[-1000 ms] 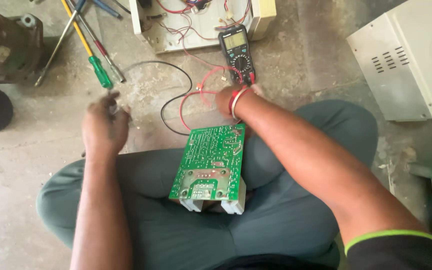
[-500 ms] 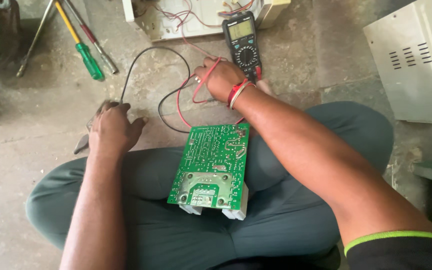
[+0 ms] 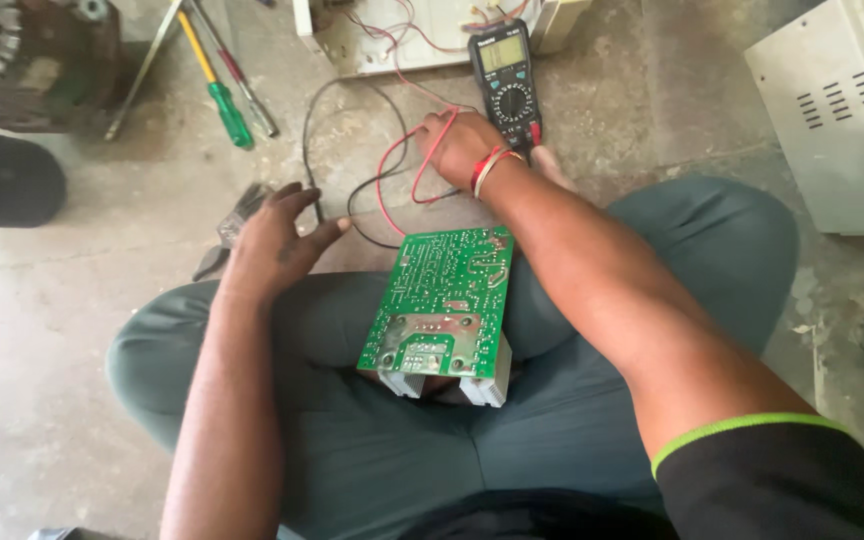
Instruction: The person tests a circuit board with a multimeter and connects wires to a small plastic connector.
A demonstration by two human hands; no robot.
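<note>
Concrete floor: right hand (image 3: pixel 457 145) grips red lead (image 3: pixel 422 165) (left hand (image 3: pixel 277 235) open) beside multimeter (image 3: pixel 508 82).

Pliers (image 3: pixel 230 232) partly hidden, perhaps gripped.

Floor (image 3: pixel 72 300): bare concrete, grey-tan, stained and scuffed, a faint crack line running across the left side. Daylight, flat and even, no hard shadows. Upper right: a cream metal cabinet (image 3: pixel 842 120) with slotted vents stands on the floor. Top centre: an open pale casing (image 3: pixel 372 40) with loose red wiring. Upper left: a rusty brown motor housing (image 3: pixel 22 60), and below it a dark rounded object (image 3: pixel 2 185), kind unclear.
</note>
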